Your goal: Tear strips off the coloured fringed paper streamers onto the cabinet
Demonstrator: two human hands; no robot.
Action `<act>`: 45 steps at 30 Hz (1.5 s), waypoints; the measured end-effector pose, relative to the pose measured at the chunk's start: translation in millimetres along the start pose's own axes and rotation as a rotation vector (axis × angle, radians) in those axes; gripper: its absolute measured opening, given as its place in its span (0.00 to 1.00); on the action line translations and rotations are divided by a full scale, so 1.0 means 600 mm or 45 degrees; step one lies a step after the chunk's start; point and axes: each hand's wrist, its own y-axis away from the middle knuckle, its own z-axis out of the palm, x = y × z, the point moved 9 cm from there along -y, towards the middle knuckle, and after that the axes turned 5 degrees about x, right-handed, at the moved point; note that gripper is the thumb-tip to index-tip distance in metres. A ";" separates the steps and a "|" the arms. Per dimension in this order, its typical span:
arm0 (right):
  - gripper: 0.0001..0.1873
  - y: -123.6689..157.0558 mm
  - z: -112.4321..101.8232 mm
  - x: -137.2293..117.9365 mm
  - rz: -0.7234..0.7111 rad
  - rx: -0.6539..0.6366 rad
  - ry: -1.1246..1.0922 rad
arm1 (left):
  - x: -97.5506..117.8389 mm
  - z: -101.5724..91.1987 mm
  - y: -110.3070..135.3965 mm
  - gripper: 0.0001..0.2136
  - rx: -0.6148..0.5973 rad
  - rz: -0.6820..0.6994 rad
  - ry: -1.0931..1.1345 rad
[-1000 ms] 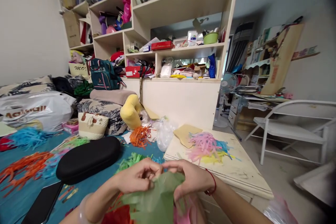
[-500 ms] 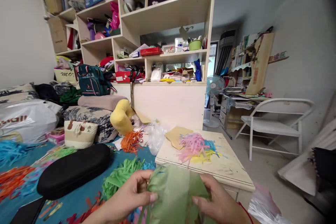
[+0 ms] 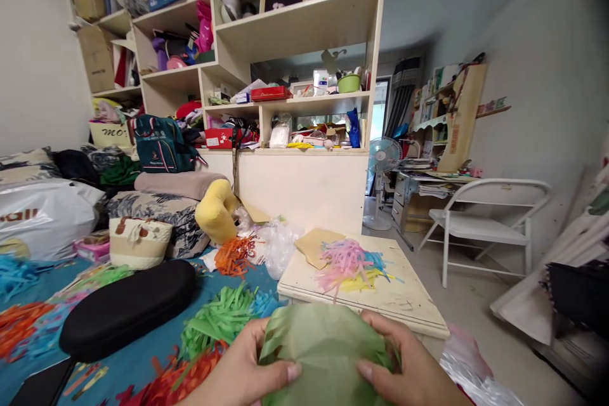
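Observation:
A sheet of green tissue paper (image 3: 323,352) with a fringed edge is spread between both my hands at the bottom of the view. My left hand (image 3: 242,371) pinches its left side, thumb on top. My right hand (image 3: 409,368) grips its right side the same way. Just beyond lie green paper strips (image 3: 221,320) and red-orange strips (image 3: 166,380) on the teal cloth (image 3: 128,361). Pink, yellow and blue strips (image 3: 349,263) sit on a low cream table (image 3: 409,304).
A black oblong case (image 3: 126,307) lies left on the cloth, with a woven pouch (image 3: 137,241), yellow pillow (image 3: 216,212) and orange strips (image 3: 233,254) behind. A clear plastic bag (image 3: 278,244) sits by the table. Cluttered shelves (image 3: 295,32) rise behind; a white folding chair (image 3: 485,222) stands right.
The view has shifted right and tipped up a little. My hands have drawn apart and dropped lower, and the green sheet, bunched a second ago, is now spread wide.

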 end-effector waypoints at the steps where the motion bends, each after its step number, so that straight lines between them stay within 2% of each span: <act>1: 0.22 0.003 0.001 -0.005 -0.012 -0.015 0.006 | 0.006 -0.002 0.002 0.24 0.019 0.046 -0.003; 3: 0.19 0.007 -0.003 -0.014 -0.052 0.016 0.049 | 0.027 0.003 0.004 0.19 -0.015 0.208 -0.072; 6: 0.14 0.016 -0.010 -0.021 -0.076 0.080 0.023 | 0.066 0.022 0.015 0.05 -0.161 0.543 -0.231; 8: 0.13 0.023 -0.009 -0.029 -0.144 0.044 -0.053 | 0.079 0.029 0.022 0.05 -0.252 0.615 -0.234; 10: 0.09 0.031 -0.009 -0.035 -0.210 -0.012 -0.093 | 0.084 0.032 0.026 0.07 -0.343 0.558 -0.150; 12: 0.09 0.036 -0.012 -0.036 -0.226 -0.033 -0.094 | 0.088 0.036 0.029 0.08 -0.460 0.466 -0.083; 14: 0.12 0.039 -0.016 -0.035 -0.212 -0.032 -0.066 | 0.090 0.050 0.034 0.05 -0.687 0.336 -0.012; 16: 0.14 0.040 -0.018 -0.039 -0.216 -0.027 -0.026 | 0.088 0.067 0.038 0.23 -0.935 0.138 0.085; 18: 0.16 0.042 -0.017 -0.047 -0.239 -0.029 -0.001 | 0.084 0.079 0.034 0.35 -1.043 -0.042 0.089; 22: 0.21 0.046 -0.011 -0.068 -0.296 -0.050 0.038 | 0.075 0.105 0.017 0.29 -0.966 -0.127 -0.359; 25: 0.23 0.047 -0.011 -0.077 -0.301 -0.044 0.059 | 0.075 0.130 0.025 0.21 -0.994 -0.108 -0.545; 32: 0.35 0.049 -0.008 -0.085 -0.355 -0.098 0.066 | 0.071 0.133 0.021 0.20 -0.947 -0.070 -0.567; 36: 0.35 0.047 -0.002 -0.081 -0.404 -0.060 0.110 | 0.063 0.134 0.018 0.22 -0.930 -0.122 -0.536; 39: 0.35 0.048 -0.009 -0.082 -0.416 -0.040 0.178 | 0.068 0.132 0.019 0.20 -0.900 -0.091 -0.575; 41: 0.30 0.053 -0.019 -0.093 -0.447 -0.118 0.280 | 0.079 0.130 0.022 0.16 -0.876 -0.010 -0.660; 42: 0.24 0.057 -0.026 -0.101 -0.466 -0.170 0.372 | 0.088 0.129 0.024 0.15 -0.857 0.065 -0.728; 44: 0.11 0.064 -0.044 -0.121 -0.530 -0.203 0.620 | 0.110 0.132 0.030 0.15 -0.805 0.271 -0.928; 45: 0.10 0.066 -0.049 -0.131 -0.581 -0.196 0.749 | 0.122 0.134 0.035 0.15 -0.762 0.390 -1.064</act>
